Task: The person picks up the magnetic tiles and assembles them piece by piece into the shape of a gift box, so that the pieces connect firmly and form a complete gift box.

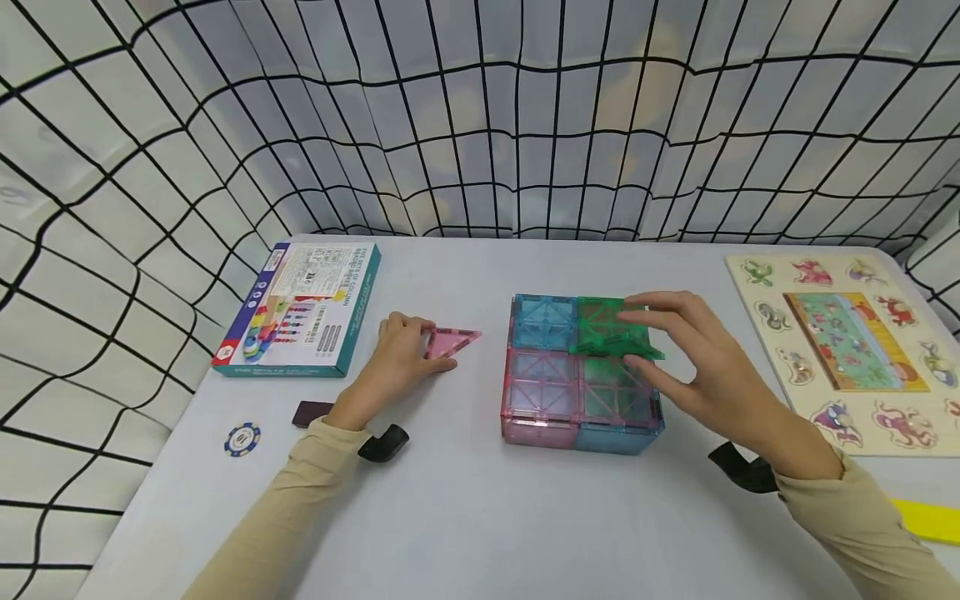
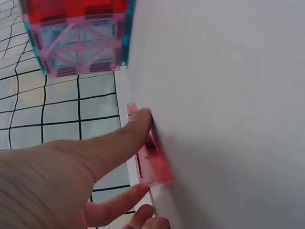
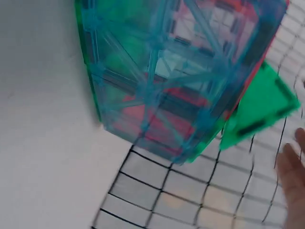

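Observation:
My left hand [image 1: 397, 354] pinches a pink see-through triangular magnetic tile [image 1: 450, 342] at the tabletop, thumb on one side and fingers on the other. The same pink triangle [image 2: 159, 169] shows below the thumb in the left wrist view. To its right stands a low box built of magnetic tiles [image 1: 543, 379], with blue, pink and green panels. A green triangular tile [image 1: 617, 345] sits tilted on its top. My right hand [image 1: 697, 367] hovers by that tile with fingers spread; the right wrist view shows a gap between the fingers and the green triangle [image 3: 259, 107].
A boxed toy set [image 1: 303, 308] lies at the back left, with a blue-and-white chip [image 1: 242, 439] in front of it. A wooden puzzle board [image 1: 847, 350] and a yellow strip [image 1: 928, 521] are on the right. Black netting [image 1: 517, 133] walls the table's back and sides.

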Demonstrator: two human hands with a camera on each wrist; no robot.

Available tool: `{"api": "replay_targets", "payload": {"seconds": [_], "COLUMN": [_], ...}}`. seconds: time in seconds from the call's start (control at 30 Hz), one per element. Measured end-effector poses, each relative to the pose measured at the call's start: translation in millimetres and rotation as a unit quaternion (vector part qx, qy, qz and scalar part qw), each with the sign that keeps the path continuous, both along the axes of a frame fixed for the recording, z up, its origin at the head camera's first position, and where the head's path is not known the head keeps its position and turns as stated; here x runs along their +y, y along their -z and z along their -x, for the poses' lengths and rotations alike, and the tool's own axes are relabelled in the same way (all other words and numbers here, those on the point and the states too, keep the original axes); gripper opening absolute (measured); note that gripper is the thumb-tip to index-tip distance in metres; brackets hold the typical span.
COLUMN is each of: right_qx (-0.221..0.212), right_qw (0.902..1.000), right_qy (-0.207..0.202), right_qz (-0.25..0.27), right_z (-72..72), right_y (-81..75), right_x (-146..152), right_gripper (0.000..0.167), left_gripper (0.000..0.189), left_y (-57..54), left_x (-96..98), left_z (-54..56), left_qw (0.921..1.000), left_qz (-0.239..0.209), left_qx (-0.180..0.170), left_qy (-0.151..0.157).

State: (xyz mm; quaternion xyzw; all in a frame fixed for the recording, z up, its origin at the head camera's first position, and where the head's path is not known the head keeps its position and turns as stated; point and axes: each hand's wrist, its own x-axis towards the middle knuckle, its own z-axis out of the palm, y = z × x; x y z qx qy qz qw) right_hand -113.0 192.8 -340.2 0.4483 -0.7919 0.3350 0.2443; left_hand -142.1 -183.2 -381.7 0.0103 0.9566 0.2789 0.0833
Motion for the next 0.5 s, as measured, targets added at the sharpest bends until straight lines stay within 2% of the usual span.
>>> {"api": "replay_targets", "payload": {"seconds": [0.17, 0.27, 0.3, 0.4, 0.5], "right_qx": [-0.100, -0.129, -0.133, -0.132, -0.128], "right_qw": [0.9948, 0.9915, 0.9909, 0.9911, 0.9916], "right_qy": [0.009, 0.009, 0.007, 0.004, 0.002], "right_qz": [0.018, 0.019, 0.019, 0.018, 0.017], "right_z": [10.1, 12.6, 13.1, 14.4, 14.9], "right_y": [11.0, 14.6, 15.2, 15.8, 15.7], "right_x": [16.5, 21.7, 22.6, 23.6, 24.1], "right_gripper": [0.040, 0.051, 0.050, 0.045, 0.043], "left_gripper": [0.057, 0.048, 0.042, 0.027, 0.020], "left_y": [6.1, 5.3, 3.5, -7.5, -25.9], "left_x": [-1.9, -2.6, -2.9, -2.9, 4.0], "left_z": [3.4, 4.7, 4.8, 4.5, -0.2], "left_qw": [0.9972, 0.9941, 0.9930, 0.9863, 0.9697], "left_qz": [-0.071, -0.100, -0.104, -0.119, -0.159], "left_qx": [0.023, 0.040, 0.051, 0.108, 0.174], "left_qy": [-0.002, 0.016, 0.022, 0.036, 0.064]}}
